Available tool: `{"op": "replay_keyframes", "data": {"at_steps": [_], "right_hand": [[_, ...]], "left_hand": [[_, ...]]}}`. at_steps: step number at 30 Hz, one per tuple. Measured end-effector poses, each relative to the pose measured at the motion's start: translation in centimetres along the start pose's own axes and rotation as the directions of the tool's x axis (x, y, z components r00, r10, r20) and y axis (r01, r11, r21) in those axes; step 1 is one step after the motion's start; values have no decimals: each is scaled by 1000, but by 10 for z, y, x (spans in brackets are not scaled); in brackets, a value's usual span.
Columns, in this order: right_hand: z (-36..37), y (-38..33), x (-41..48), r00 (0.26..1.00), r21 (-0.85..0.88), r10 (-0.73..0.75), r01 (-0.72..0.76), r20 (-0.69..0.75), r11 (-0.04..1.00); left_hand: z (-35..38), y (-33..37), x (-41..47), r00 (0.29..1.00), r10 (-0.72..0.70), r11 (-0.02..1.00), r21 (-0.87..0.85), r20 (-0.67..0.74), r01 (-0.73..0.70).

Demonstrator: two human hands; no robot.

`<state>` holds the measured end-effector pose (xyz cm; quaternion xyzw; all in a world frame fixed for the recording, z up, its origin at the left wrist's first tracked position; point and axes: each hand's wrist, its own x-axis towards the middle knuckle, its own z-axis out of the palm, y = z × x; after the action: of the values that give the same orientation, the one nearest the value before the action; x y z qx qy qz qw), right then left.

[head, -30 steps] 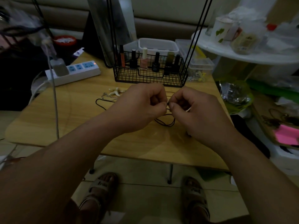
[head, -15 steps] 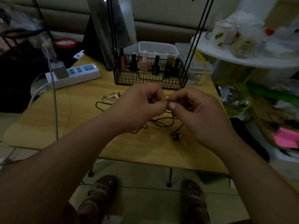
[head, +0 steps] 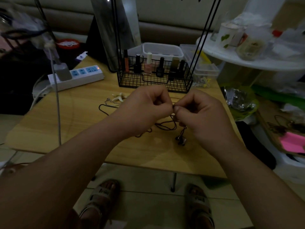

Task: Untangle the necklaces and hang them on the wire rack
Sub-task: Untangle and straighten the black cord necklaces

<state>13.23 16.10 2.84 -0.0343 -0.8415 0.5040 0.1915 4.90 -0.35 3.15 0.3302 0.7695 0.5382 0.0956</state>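
Thin dark cord necklace [head: 180,140] pinched by left hand [head: 145,106] and right hand [head: 204,113], fingertips almost meeting, presumably to loosen a knot.

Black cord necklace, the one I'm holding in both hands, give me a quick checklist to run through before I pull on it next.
1. Grip of the left hand on the black cord: pinching it, ok.
2. Grip of the right hand: pinching the cord right beside the left, ok.
3. Cord free of tangles: loops cross below the hands, not ok.
4. The pendant lifted off the table: cannot tell.
5. The chain necklace separate from the cord: they lie close together, cannot tell.
6. Hanging spot free on the wire rack: its top is out of frame, cannot tell.
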Motion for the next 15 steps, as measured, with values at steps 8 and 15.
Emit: {"op": "replay_keyframes", "data": {"at_steps": [8,15], "right_hand": [[-3,3,-1,1000,-126,-7,11,30,992],[0,1,-5,954,-613,-265,294,140,733]], "left_hand": [[1,-3,-2,1000,12,998,66,13,-13],[4,-8,-5,992,128,936,330,2,-122]]}}
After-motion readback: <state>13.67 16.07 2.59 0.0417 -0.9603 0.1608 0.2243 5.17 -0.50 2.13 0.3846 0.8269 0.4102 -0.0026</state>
